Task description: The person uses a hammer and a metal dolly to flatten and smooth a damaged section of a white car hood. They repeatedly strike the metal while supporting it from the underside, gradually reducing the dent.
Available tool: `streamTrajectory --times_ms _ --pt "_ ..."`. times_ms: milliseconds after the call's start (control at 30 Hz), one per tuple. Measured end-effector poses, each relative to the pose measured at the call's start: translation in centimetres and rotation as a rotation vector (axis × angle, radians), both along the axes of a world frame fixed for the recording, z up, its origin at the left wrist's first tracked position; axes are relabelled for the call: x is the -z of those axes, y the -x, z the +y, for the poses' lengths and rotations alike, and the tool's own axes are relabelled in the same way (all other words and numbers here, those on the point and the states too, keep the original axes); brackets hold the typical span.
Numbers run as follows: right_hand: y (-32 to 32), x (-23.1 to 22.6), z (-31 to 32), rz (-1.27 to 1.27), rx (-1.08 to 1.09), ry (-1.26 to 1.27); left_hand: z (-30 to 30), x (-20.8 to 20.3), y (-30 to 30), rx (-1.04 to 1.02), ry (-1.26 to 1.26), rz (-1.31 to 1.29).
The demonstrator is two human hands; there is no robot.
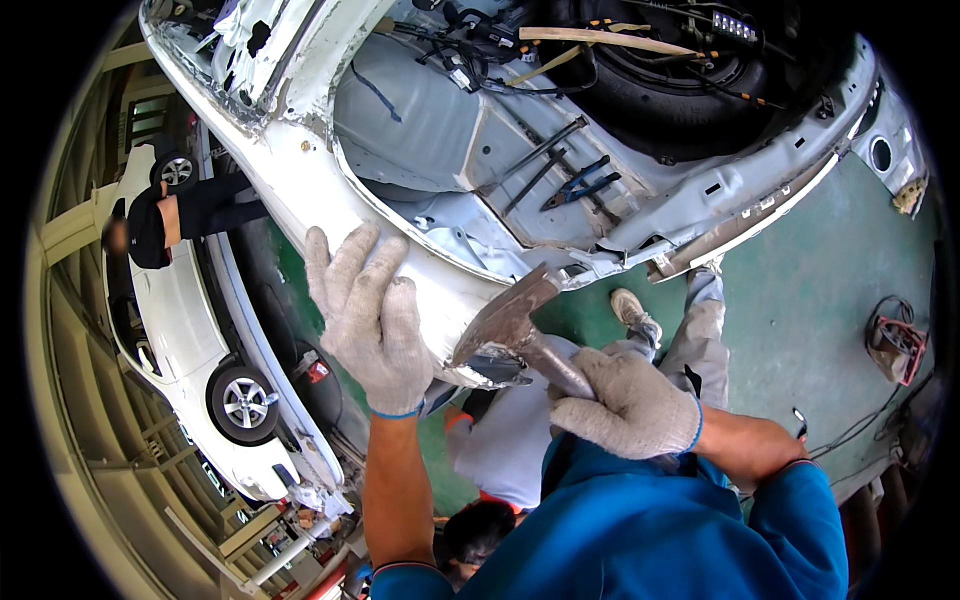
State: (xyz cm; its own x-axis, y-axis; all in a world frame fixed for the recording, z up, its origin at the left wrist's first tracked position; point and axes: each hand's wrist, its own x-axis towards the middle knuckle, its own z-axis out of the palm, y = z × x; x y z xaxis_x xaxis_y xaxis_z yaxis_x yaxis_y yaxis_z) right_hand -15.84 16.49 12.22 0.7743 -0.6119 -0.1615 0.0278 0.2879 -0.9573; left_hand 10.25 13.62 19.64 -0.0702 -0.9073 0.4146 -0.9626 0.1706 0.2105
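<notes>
1. Above the torn lower end of the white car body [430, 295], we have a hammer [513, 313], its dark metal head overlapping the edge in view; we cannot tell whether the two touch.
2. Our gloved right hand [635, 405] is curled round the handle, fingers closed over it, leaving a short length of shaft bare below the head.
3. Our gloved left hand [370, 310] is spread, palm down over the white panel, fingers a little apart and grasping nothing; we cannot be sure how firmly it rests there.
4. We judge the hammer stiff, tough and head-heavy, so it likely tips toward the metal end; the smooth shaft may slip in fabric gloves. We would take hold of the handle well back from the head.
5. We see the handle's long axis slant from the head down to the right, toward our right wrist. The head lies crosswise, one end pointing up and right toward the open boot floor [515, 215], the other down and left toward our left wrist.
</notes>
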Motion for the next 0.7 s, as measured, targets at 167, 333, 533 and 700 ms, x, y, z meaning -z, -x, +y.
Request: streamTrajectory --times_ms 167,333,533,700 --pt "0.2 0.1 0.1 0.002 0.038 0.079 0.0 0.0 -0.3 0.004 -0.015 -0.030" --pt "1.7 0.7 0.1 0.024 -0.027 0.067 0.5 0.4 -0.7 -0.051 0.010 0.028" --pt "2.9 -1.8 -0.2 0.166 0.011 -0.047 0.4 1.0 -0.6 -0.230 0.106 0.313" --pt "2.8 -3.5 0.8 0.244 0.120 -0.038 2.6 0.7 0.7 -0.236 0.019 0.145"
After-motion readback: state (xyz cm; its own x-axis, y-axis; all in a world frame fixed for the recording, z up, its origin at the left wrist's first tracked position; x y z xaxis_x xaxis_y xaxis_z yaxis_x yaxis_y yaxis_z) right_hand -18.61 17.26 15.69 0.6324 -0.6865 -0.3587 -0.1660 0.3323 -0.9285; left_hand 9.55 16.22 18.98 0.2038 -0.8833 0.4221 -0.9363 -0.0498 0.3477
